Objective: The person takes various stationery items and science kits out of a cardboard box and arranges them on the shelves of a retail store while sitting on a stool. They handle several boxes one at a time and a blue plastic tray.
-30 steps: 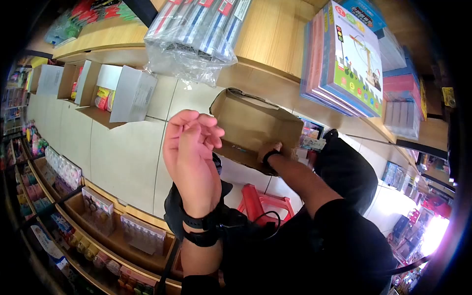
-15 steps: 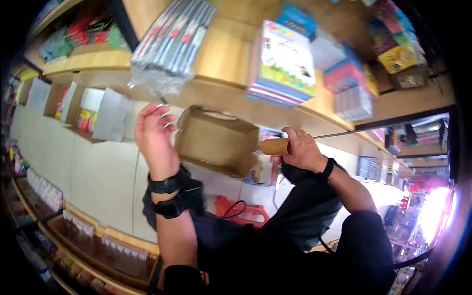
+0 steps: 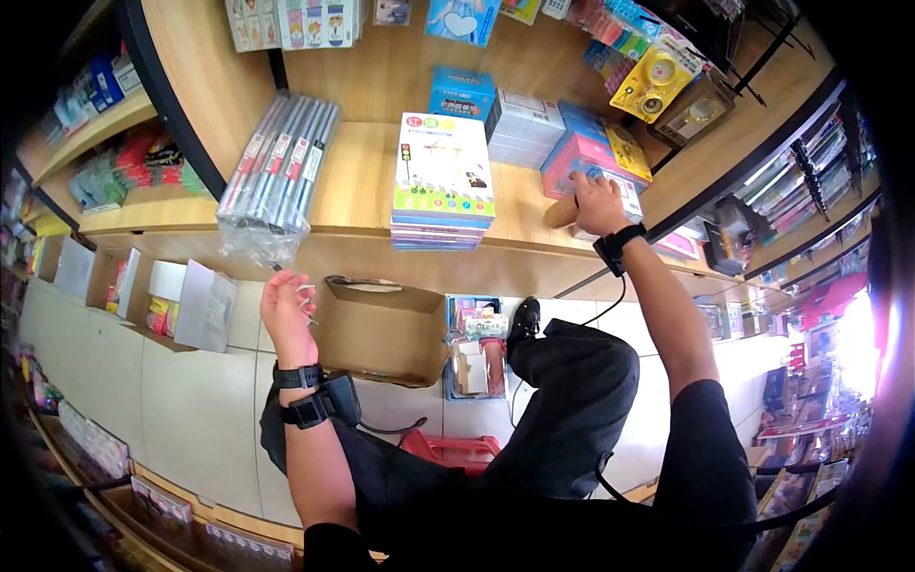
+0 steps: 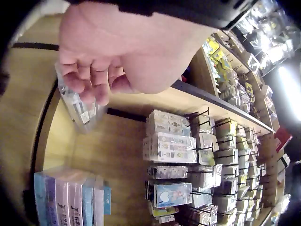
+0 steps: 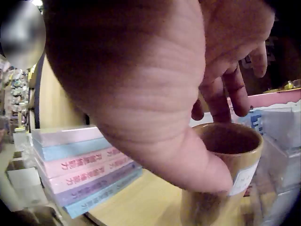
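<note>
My right hand (image 3: 599,205) grips a brown cylindrical cup (image 3: 560,214) over the wooden shelf, beside pink and clear boxes. In the right wrist view, the thumb of the hand (image 5: 150,99) presses the near side of the cup (image 5: 202,205); its mouth faces up and a white label shows. My left hand (image 3: 289,310) is raised beside the cardboard box (image 3: 381,334), below a plastic-wrapped stack (image 3: 278,162). Its fingers are loosely curled, with pale slivers at their edges that I cannot identify. The left wrist view shows no object in the hand (image 4: 122,52).
A stack of boxed sets (image 3: 441,172) stands at the shelf's front edge. On the floor are a blue-edged tray of packages (image 3: 477,348), a red stool (image 3: 448,450) and open cartons (image 3: 205,305). Packaged goods hang above the shelf, including a yellow pack (image 3: 656,81).
My right hand has come out of the cardboard box with the brown cup and moved up to the shelf. My left hand has shifted left and down in view. The head view has tilted toward the shelf.
</note>
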Demonstrator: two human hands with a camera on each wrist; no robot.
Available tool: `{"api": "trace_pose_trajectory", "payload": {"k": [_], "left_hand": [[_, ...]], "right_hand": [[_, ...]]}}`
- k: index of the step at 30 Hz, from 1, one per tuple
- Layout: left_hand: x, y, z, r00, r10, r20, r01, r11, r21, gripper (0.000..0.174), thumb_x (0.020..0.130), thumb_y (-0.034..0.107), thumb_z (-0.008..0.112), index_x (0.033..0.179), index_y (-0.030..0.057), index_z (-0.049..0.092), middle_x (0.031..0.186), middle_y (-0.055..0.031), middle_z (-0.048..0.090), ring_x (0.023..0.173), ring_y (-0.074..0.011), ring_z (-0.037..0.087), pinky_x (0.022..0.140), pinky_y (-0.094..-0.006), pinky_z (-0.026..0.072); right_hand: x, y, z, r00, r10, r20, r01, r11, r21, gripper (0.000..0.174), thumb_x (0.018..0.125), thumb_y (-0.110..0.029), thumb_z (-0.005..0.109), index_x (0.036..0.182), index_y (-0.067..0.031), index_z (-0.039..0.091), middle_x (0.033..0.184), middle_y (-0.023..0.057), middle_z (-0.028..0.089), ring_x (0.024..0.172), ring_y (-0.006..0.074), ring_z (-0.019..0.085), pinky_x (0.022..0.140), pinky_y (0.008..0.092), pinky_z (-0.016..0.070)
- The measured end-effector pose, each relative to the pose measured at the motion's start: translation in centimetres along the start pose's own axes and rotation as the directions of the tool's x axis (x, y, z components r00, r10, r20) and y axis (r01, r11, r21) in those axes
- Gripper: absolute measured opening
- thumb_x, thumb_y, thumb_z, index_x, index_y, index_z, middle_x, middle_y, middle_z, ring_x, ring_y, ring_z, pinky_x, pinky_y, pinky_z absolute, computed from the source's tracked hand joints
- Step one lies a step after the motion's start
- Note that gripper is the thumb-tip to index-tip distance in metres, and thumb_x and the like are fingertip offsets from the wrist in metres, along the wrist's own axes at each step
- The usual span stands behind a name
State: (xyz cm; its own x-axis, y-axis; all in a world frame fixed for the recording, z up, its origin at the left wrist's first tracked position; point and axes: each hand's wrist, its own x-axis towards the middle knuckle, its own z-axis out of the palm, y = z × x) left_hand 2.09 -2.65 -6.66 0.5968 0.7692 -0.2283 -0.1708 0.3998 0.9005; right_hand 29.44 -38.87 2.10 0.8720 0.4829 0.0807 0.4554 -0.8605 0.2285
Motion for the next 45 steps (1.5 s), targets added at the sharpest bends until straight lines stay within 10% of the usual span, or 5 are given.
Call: {"api": "trace_pose_trajectory", "payload": {"k": [22, 26, 32, 37, 45], "left_hand": [[0.6, -0.1, 1.1, 1.0, 0.018, 0.024, -0.019, 0.998, 0.057, 0.021, 0.086, 0.014, 0.047, 0.106, 0.0062, 0.047, 0.089, -0.0052, 0.06, 0.071, -0.0095, 0.054, 0.058, -0.0216, 0.0411], [0.4, -0.3, 1.2, 1.0, 0.006, 0.022, -0.007, 0.997, 0.072, 0.023, 0.086, 0.014, 0.047, 0.107, 0.0062, 0.047, 0.091, -0.0055, 0.059, 0.072, -0.0097, 0.054, 0.059, -0.0219, 0.041], [0.3, -0.5, 1.0, 1.0, -0.007, 0.024, 0.004, 0.992, 0.124, 0.026, 0.085, 0.016, 0.049, 0.109, 0.0064, 0.047, 0.093, -0.0064, 0.059, 0.074, -0.0104, 0.054, 0.058, -0.0227, 0.0407], [0.6, -0.9, 1.1, 0.999, 0.011, 0.041, -0.018, 0.983, 0.183, 0.031, 0.084, 0.019, 0.053, 0.113, 0.0081, 0.047, 0.095, -0.005, 0.059, 0.077, -0.0113, 0.055, 0.063, -0.0233, 0.0403], [1.0, -2.1, 0.1, 0.998, 0.032, 0.054, -0.045, 0.967, 0.25, 0.029, 0.085, 0.017, 0.052, 0.112, 0.0091, 0.046, 0.094, -0.0056, 0.06, 0.076, -0.0117, 0.054, 0.063, -0.0236, 0.04]], "right_hand": [[3.1, 1.1, 2.5, 0.982, 0.083, 0.169, -0.072, 0.995, -0.068, 0.069, 0.066, -0.007, 0.068, 0.127, -0.0141, 0.037, 0.121, 0.0116, 0.05, 0.118, 0.0325, 0.041, 0.101, 0.0556, 0.0258], [3.0, 2.0, 2.9, 0.972, -0.093, -0.216, 0.088, 0.996, -0.033, 0.061, 0.065, -0.007, 0.061, 0.123, -0.0133, 0.042, 0.12, 0.0095, 0.05, 0.121, 0.0294, 0.037, 0.101, 0.0576, 0.0228], [3.0, 2.7, -1.5, 0.67, -0.378, -0.639, 0.446, 0.893, -0.061, 0.029, 0.066, -0.007, 0.062, 0.094, -0.0078, 0.056, 0.09, 0.0083, 0.056, 0.093, 0.0286, 0.051, 0.087, 0.0393, 0.0396], [2.1, 7.6, -2.3, 0.489, -0.289, -0.823, 0.325, 0.936, -0.136, 0.022, 0.07, -0.002, 0.061, 0.091, -0.008, 0.057, 0.082, 0.0073, 0.058, 0.085, 0.0267, 0.055, 0.079, 0.038, 0.0433], [-4.1, 16.8, -4.0, 0.518, -0.229, -0.824, 0.144, 0.973, -0.18, 0.02, 0.069, -0.002, 0.063, 0.088, -0.0075, 0.059, 0.079, 0.0081, 0.059, 0.084, 0.0272, 0.056, 0.076, 0.0382, 0.0436]]}}
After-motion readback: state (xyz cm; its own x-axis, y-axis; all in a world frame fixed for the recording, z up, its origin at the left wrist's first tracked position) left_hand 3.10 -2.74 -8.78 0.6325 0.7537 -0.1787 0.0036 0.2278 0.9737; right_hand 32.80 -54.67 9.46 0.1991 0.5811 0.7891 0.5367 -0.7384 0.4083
